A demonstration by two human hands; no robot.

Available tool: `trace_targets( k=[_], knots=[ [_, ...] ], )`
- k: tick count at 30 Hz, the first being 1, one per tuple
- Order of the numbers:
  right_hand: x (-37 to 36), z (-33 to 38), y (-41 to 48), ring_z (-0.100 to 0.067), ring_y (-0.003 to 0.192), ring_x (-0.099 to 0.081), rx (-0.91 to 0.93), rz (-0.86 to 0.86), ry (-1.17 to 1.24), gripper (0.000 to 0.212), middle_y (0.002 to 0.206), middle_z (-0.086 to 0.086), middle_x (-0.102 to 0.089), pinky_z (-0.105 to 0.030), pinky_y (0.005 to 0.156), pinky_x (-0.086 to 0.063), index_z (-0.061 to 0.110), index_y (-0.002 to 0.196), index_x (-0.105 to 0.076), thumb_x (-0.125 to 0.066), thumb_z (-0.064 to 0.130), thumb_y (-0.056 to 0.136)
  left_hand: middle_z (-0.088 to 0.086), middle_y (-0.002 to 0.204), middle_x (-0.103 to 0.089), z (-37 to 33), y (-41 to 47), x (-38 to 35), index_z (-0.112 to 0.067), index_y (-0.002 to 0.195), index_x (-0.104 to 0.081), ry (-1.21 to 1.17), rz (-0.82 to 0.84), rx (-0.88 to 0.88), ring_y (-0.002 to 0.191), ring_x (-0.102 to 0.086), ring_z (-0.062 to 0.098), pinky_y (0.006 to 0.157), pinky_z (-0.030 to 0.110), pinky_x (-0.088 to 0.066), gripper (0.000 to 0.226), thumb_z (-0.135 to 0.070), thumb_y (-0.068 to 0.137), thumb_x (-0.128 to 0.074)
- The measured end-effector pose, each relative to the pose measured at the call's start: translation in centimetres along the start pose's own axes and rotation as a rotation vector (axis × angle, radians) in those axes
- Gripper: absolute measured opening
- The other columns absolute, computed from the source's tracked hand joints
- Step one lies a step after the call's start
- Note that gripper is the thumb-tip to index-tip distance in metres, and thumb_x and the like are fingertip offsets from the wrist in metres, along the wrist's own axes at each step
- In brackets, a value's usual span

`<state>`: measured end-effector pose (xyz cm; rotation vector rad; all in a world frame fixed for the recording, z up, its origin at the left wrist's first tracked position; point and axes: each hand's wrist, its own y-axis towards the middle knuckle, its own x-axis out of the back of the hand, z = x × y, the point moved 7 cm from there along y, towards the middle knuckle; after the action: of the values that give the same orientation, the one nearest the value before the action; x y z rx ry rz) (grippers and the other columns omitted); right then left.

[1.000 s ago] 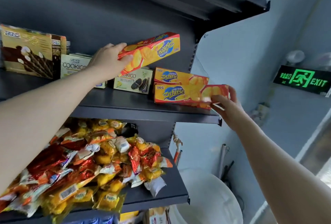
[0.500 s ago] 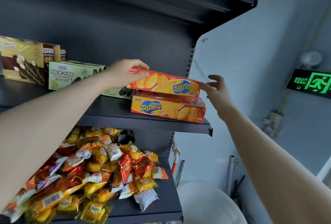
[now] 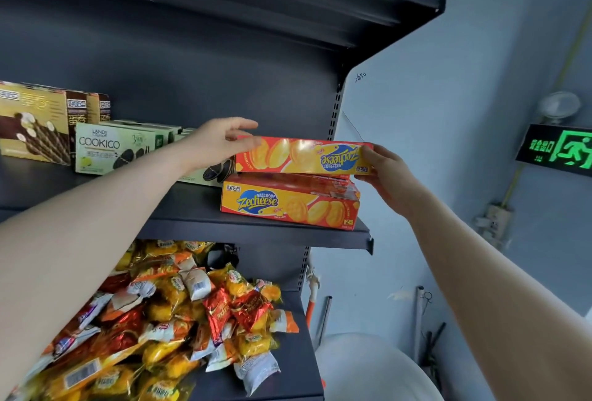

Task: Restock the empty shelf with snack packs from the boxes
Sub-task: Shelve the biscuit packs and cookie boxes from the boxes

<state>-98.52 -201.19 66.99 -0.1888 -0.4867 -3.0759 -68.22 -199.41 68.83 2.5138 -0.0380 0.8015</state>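
Observation:
An orange Zecheese cracker box (image 3: 304,155) lies upside down on top of other Zecheese boxes (image 3: 288,206) at the right end of the dark middle shelf (image 3: 256,230). My left hand (image 3: 221,141) rests on the top box's left end, fingers spread over it. My right hand (image 3: 384,170) grips the box's right end between thumb and fingers.
Green Cookico boxes (image 3: 112,147) and brown wafer-roll boxes (image 3: 38,125) stand further left on the same shelf. The shelf below holds a heap of yellow and red snack packs (image 3: 166,320). A white round container (image 3: 374,368) sits on the floor at right, under a green exit sign (image 3: 560,149).
The top Zecheese box has settled flat on the stack. My right hand has closed on its right end, and my left hand has loosened on its left end.

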Motion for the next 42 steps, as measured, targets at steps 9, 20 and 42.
trace_targets(
  k=[9,20,42],
  knots=[
    [-4.4,3.0,0.5,-0.019,0.096,-0.07,0.029,0.09,0.263,0.036,0.108,-0.01,-0.07,-0.03,0.088,-0.057,-0.002,0.127,-0.055,-0.061,0.018,0.098,-0.006,0.123,-0.067,-2.9,1.3,-3.5,-0.022,0.134,-0.058,-0.026,0.112,-0.036,0.107,-0.065,0.007,0.1,0.031,-0.05,0.042,-0.035,0.095,-0.062],
    [-6.4,8.6,1.0,-0.009,0.082,-0.058,0.433,0.114,-0.911,0.048,0.097,0.009,-0.061,-0.014,0.07,-0.039,0.025,0.143,-0.05,-0.062,0.032,0.097,-0.004,0.121,-0.056,-1.5,1.6,3.2,-0.024,0.147,-0.035,0.195,-0.358,-0.015,0.096,-0.063,0.014,0.076,0.024,-0.046,0.069,-0.02,0.089,-0.071],
    [-12.1,5.1,1.1,-0.029,0.113,-0.059,0.62,0.127,-1.309,0.033,0.127,-0.002,-0.065,-0.039,0.088,-0.052,0.026,0.127,-0.065,-0.063,0.022,0.094,-0.008,0.107,-0.068,1.8,-1.8,2.7,-0.027,0.124,-0.064,0.508,-0.218,-0.002,0.09,-0.064,0.011,0.085,0.03,-0.05,0.036,-0.011,0.092,-0.064]
  ],
)
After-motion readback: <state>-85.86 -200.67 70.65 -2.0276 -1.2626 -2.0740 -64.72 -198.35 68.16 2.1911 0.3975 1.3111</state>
